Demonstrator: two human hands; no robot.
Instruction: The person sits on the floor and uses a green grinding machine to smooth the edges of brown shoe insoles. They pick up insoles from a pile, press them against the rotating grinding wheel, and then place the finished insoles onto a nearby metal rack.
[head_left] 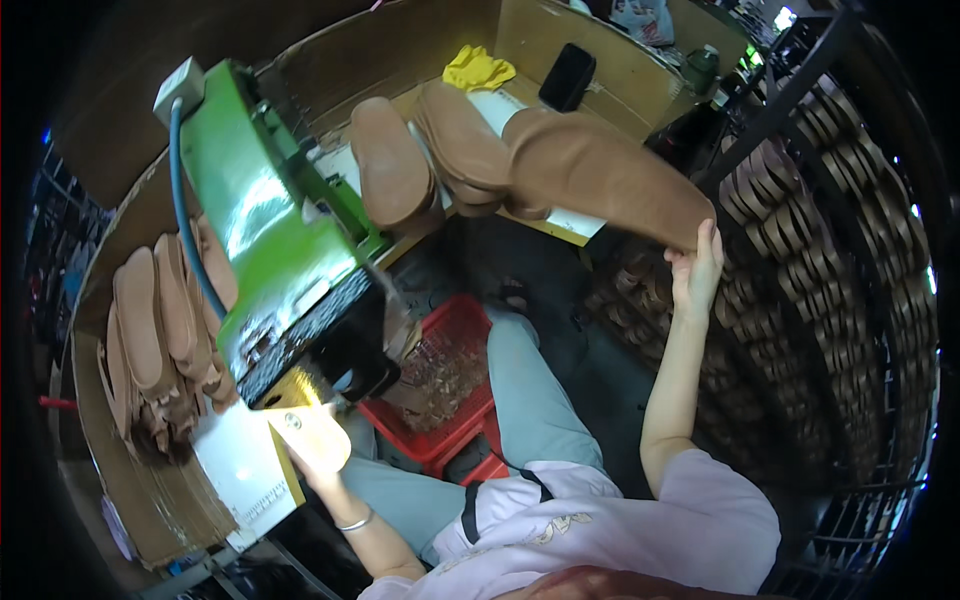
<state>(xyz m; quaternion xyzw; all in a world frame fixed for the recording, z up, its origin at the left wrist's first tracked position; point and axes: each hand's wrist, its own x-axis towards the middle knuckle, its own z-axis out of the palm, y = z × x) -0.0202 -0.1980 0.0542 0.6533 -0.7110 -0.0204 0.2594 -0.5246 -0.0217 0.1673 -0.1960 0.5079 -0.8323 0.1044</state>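
My right hand [697, 268], raised at the right, is closed on the end of a long brown shoe sole [605, 175]. The sole is smeared by motion, and its far end overlaps a stack of brown soles [462, 145] on the bench. Beside it sits another stack of soles [390, 165]. My left hand [322, 472] is in glaring light under the head of a green machine [245, 190]. A pale, rounded piece [325, 438] lies right at its fingers; the glare hides the fingers and whether they grip it.
Trimmed soles [145, 320] with ragged ends lean in a cardboard enclosure at left. A red basket [466, 322] of scraps stands below the machine. Yellow gloves [478, 68] and a black phone-like object [567, 77] lie at the back. A rack [790, 230] full of soles stands at right.
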